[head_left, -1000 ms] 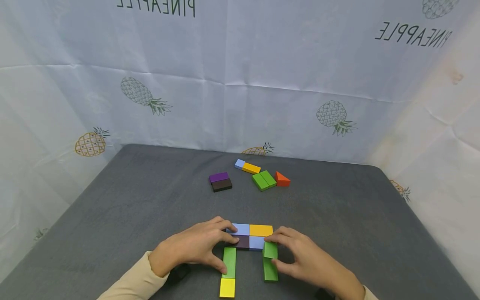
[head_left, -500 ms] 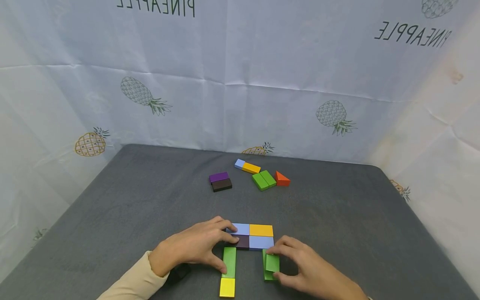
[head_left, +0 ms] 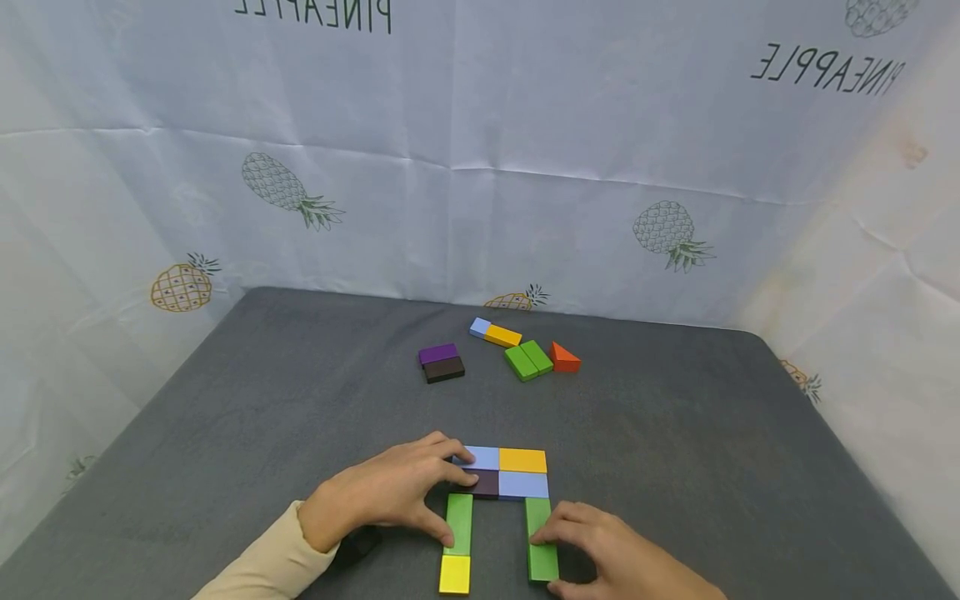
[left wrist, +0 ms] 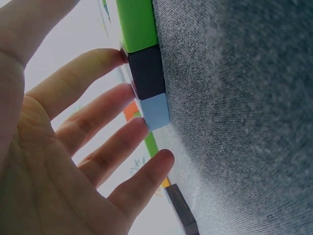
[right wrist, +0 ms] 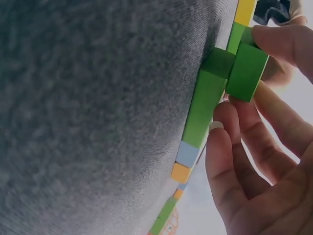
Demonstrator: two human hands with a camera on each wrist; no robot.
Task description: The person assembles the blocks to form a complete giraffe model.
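Observation:
My left hand [head_left: 390,483] rests relaxed over the left of the block layout. Its fingertips touch a light-blue block [head_left: 487,458] and a dark block [head_left: 487,487], and its thumb lies at a long green block [head_left: 460,518]. A yellow block [head_left: 454,575] meets that block's near end. My right hand [head_left: 611,550] pinches a smaller green block [right wrist: 246,73] between thumb and fingers. It is held at the near end of the right-hand long green block [right wrist: 208,105], overlapping its top in the right wrist view. An orange-yellow block [head_left: 522,461] and another light-blue block [head_left: 523,485] complete the back rows.
Farther back on the grey table [head_left: 300,400] lie a purple block [head_left: 437,355], a black block [head_left: 444,370], a pair of green blocks [head_left: 528,361], an orange triangle [head_left: 564,358] and a yellow block [head_left: 502,336] with a small blue one [head_left: 480,327]. A pineapple-print cloth [head_left: 450,217] hangs behind.
My right hand has moved toward me, carrying the smaller green block from the far end of the right-hand long green block to its near end. My left hand stays in place.

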